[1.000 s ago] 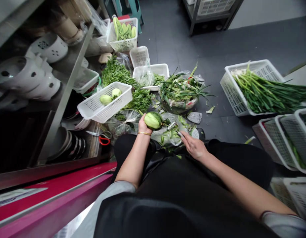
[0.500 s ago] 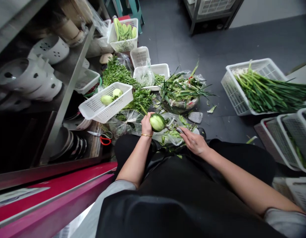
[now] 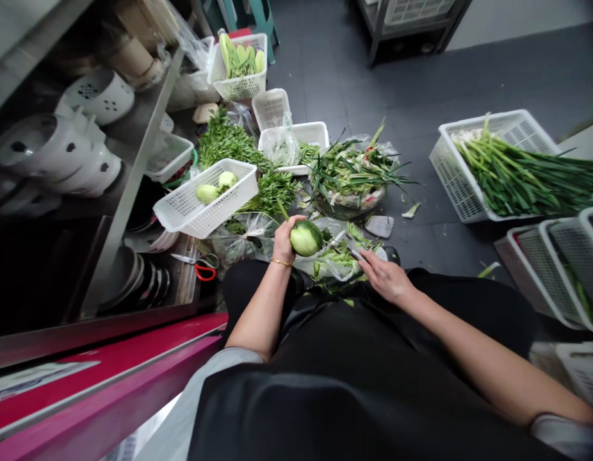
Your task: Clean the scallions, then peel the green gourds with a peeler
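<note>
My left hand is wrapped round a round green squash and holds it out over the floor. Its skin is partly pared away: pale green in front, dark green at the upper right. In my right hand is a peeler with a metallic handle. The peeler is apart from the squash, to its right, and its blade is hard to make out. Below both hands, green peelings lie on a clear plastic bag. Up and left of my left hand, pale squashes sit in a white basket.
Leafy greens and a heaped bowl of vegetable scraps lie ahead. At the right, a white crate holds long green stalks. Red-handled scissors lie on the left beside a metal shelf with stacked bowls.
My right hand with the peeler has moved slightly right, away from the squash. The squash has turned a little in my left hand.
</note>
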Available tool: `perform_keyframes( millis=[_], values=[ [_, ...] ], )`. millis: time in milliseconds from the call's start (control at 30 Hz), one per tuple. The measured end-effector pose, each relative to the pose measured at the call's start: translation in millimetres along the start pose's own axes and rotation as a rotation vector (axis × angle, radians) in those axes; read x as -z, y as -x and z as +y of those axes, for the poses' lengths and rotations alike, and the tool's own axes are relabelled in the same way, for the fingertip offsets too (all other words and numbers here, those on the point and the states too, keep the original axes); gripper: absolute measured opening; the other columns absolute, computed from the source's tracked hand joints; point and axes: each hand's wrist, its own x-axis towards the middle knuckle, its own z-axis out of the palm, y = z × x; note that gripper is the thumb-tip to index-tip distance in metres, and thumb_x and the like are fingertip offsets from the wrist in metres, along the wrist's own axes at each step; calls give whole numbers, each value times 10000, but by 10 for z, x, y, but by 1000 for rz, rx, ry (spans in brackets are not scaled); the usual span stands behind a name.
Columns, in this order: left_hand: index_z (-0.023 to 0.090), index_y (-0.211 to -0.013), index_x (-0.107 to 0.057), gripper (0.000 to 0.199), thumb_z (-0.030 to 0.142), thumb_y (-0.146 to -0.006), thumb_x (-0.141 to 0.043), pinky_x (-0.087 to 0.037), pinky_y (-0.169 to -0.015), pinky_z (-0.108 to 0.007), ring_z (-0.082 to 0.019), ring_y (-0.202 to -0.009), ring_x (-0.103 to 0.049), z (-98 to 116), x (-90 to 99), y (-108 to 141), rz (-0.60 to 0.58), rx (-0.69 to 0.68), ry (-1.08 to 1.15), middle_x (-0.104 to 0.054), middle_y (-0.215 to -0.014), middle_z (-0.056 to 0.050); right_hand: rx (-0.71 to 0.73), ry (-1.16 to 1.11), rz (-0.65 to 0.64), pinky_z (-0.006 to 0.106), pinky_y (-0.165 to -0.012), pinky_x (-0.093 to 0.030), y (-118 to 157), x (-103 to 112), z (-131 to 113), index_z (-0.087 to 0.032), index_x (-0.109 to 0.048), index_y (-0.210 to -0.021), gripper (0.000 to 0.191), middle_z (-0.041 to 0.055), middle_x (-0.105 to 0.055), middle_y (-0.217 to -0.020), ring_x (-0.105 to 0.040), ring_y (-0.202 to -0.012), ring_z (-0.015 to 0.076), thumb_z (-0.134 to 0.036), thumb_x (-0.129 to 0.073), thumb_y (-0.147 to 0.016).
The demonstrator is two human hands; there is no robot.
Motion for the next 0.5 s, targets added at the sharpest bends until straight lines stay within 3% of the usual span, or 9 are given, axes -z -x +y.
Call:
perform_keyframes(
  millis=[100,167,233,367,433,500],
  values=[
    [158,-906,-730,473,579,-817,-533,-462,-639,-252,-146,-675,-612,20,-77,81,-109,0,-53,-695,-806,-54,119,-25,75,290,-717,-510,-344,249,-395,-200,-487,-1321,445,88,-678,-1135,-677,-891,212,-402,-288,-979],
    [162,-895,-732,493,599,-820,-517,-463,-646,-256,-148,-687,-615,5,-95,121,-109,-30,-91,-702,-831,-58,138,15,64,291,-683,-515,-394,248,-517,-202,-485,-1329,451,83,-694,-1096,-679,-888,218,-407,-287,-979],
    [165,-861,-736,464,587,-805,-552,-445,-613,-246,-138,-660,-599,-34,-81,139,-90,-55,-164,-696,-814,-47,115,43,56,293,-662,-522,-237,122,-443,-202,-478,-1336,449,83,-691,-1113,-680,-904,224,-397,-290,-979],
    [193,-861,-741,463,595,-825,-513,-421,-577,-247,-131,-623,-562,-121,-40,123,-107,-37,-268,-665,-761,-27,58,21,2,295,-651,-540,291,-88,-25,-222,-527,-1286,416,64,-703,-1097,-700,-850,211,-370,-288,-980],
    [204,-868,-747,447,579,-838,-506,-439,-658,-256,-147,-718,-580,-131,-47,110,-148,-105,-340,-669,-829,-36,44,7,28,296,-709,-544,375,-13,35,-221,-533,-1284,419,69,-686,-1146,-695,-902,211,-371,-286,-981],
    [200,-858,-753,436,566,-838,-517,-439,-741,-265,-161,-795,-582,-121,-75,109,-195,-170,-408,-670,-868,-48,44,20,61,290,-764,-534,261,147,-89,-218,-512,-1313,429,76,-648,-1221,-671,-987,214,-382,-295,-981]
  ],
)
